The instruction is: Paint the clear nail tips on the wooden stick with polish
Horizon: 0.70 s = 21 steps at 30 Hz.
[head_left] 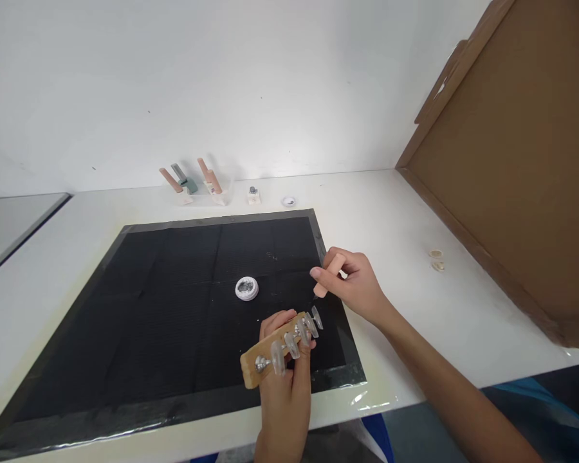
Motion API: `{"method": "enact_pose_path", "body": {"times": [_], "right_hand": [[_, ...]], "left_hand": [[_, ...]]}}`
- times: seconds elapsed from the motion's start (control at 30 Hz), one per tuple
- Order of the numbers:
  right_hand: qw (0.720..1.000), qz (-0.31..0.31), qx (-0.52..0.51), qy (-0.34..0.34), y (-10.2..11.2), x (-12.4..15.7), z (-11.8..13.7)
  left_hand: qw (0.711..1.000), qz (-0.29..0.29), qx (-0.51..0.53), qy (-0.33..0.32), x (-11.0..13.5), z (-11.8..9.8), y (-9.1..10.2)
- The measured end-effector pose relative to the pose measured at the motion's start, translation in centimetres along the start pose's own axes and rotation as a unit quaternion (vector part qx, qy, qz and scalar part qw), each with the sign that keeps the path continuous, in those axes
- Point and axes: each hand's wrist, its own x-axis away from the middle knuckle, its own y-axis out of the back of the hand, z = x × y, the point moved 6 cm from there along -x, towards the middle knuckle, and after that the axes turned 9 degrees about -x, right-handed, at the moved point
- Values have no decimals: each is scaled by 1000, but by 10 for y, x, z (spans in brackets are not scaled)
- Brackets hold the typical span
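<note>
My left hand (285, 379) grips a small wooden bar (263, 354) that carries several clear nail tips on metal stands (296, 337). It holds the bar tilted above the front of a black mat (164, 308). My right hand (354, 283) is closed round a short peach-coloured handle (329, 275), whose lower end points at the rightmost nail tip. A small white round dish (246, 289) with grey contents lies on the mat just left of both hands.
At the wall stand pink-handled tools in a clear holder (197, 183), a small white block (253, 194) and a tiny round pot (288, 201). Two small beige pieces (436, 259) lie on the white table at right. A large cardboard sheet (511, 167) leans at right.
</note>
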Motion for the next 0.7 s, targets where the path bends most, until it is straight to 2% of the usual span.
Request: {"method": "enact_pose_path", "body": {"times": [0.07,0.2,0.27,0.43,0.5,0.63,0.7], "right_hand": [[1000,14,-21,4,0,1,-1],[994,92,-63,-11,-9,3,-3],[995,82,-55,-14,-10,3,-3],[999,-34,-32,-2,3,-1,0],[998,-16,-59,-1,2,-1,-1],[993,83,-81,-21,-9,1,-4],[996,62,-54,-24,-7,1,-4]], "left_hand": [[1000,-1,17,8,0,0,0],[999,2,45,30,0,-1,0],[998,4,49,45,0,-2,0],[996,5,57,61,1,-3,0],[996,5,60,64,1,-3,0],[995,5,72,72,0,-4,0],[993,3,78,86,1,-4,0]]}}
